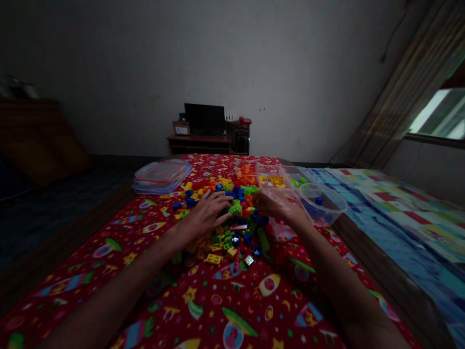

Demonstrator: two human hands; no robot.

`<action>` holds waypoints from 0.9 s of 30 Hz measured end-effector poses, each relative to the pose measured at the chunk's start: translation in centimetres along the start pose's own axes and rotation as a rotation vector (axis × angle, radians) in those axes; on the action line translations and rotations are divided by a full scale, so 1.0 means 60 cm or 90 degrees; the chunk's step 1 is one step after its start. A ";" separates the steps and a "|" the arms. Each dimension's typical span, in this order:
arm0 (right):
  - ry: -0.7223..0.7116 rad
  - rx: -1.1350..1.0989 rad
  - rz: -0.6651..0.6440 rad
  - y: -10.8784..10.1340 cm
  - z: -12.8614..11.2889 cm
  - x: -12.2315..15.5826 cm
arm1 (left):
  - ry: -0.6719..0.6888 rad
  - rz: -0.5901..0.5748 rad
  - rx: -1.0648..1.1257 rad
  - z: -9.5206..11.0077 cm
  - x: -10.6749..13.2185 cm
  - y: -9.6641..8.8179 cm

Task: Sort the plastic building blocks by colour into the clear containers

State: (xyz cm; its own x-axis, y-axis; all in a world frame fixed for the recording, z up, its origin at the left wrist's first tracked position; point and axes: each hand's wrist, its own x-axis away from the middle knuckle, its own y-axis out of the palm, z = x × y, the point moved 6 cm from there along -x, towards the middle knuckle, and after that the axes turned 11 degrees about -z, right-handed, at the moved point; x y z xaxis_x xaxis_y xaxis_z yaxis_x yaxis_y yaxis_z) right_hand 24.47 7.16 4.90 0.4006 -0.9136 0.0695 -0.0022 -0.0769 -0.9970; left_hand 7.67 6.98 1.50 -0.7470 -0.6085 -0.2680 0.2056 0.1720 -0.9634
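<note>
A loose heap of plastic building bricks (236, 228) in blue, green, yellow, orange and red covers the middle of a red patterned cloth (203, 310). My left hand (209, 212) rests on the left part of the heap, fingers stretched and a little apart, the fingertips by a green brick (235, 208). On the heap's right side is my right hand (276, 202), its fingers curled together and pointing left. Whatever its fingertips hold, if anything, is hidden. Just beyond that hand stand clear containers with sorted bricks: orange bricks (247, 173), yellow bricks (273, 181) and green bricks (299, 182).
A round clear tub (339, 208) with a blue brick (318, 200) in it stands at the right edge of the cloth. Stacked plastic lids (160, 177) lie at the back left. A desk with a monitor (204, 118) is against the far wall; a bed (410, 213) lies right.
</note>
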 end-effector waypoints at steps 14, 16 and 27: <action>-0.104 -0.036 0.153 0.011 -0.050 -0.004 | -0.047 0.062 0.140 -0.037 -0.008 -0.024; -0.143 -0.054 0.146 0.013 -0.062 -0.004 | -0.036 0.050 0.158 -0.026 -0.010 -0.028; -0.010 -0.056 0.240 -0.027 0.025 0.010 | -0.043 0.069 0.171 -0.004 -0.007 -0.040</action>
State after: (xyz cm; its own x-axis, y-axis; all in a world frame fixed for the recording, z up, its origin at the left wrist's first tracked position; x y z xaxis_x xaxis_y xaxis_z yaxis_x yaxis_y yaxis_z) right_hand 26.09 7.31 6.49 0.3700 -0.8782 -0.3031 -0.2302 0.2294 -0.9457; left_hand 7.35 7.01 3.91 -0.6697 -0.6492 -0.3606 0.4486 0.0334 -0.8931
